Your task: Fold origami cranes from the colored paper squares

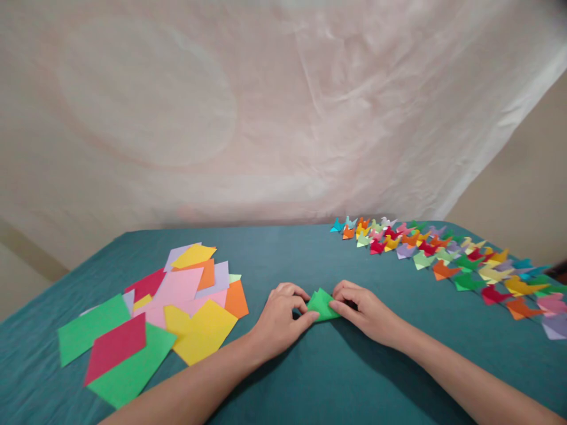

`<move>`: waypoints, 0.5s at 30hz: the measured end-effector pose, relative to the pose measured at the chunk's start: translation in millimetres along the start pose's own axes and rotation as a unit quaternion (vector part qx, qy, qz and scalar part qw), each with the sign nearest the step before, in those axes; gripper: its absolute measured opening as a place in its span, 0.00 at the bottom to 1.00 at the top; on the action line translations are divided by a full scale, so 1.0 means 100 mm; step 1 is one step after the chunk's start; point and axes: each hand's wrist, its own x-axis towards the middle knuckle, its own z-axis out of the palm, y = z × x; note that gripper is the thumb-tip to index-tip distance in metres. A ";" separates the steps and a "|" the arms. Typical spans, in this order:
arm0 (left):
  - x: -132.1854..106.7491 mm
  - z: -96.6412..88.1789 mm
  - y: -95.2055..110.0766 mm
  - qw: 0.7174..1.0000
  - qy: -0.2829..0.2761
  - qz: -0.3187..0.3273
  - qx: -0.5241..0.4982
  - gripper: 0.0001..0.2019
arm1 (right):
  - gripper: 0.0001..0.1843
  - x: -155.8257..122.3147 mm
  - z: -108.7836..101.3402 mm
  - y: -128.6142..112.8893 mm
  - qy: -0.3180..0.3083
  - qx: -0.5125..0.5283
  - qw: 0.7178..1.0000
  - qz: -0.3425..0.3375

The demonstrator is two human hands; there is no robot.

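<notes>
A small piece of folded green paper is held between my two hands near the middle of the table. My left hand grips its left end, thumb in front and fingers behind. At the right end, my right hand pinches the paper between thumb and fingers. A pointed flap stands up at the top of the paper between the hands. Some fingertips behind the paper are hidden.
Loose coloured paper sheets overlap on the left of the teal cloth-covered table. Rows of small folded paper birds stand along the right side. A pale cloth hangs behind the table's far edge.
</notes>
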 end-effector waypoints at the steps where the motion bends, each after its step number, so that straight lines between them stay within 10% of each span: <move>1: 0.00 0.00 0.00 1.000 0.003 0.001 0.005 0.11 | 0.13 0.00 0.02 0.02 0.011 -0.001 1.000 0.003; 9: -0.04 0.00 0.08 0.995 0.024 0.062 0.075 0.19 | 0.11 0.00 0.05 0.03 0.055 -0.038 0.998 0.008; 15: -0.21 0.06 0.35 0.966 -0.083 0.127 0.210 0.23 | 0.11 0.02 0.07 0.04 0.067 -0.052 0.996 -0.005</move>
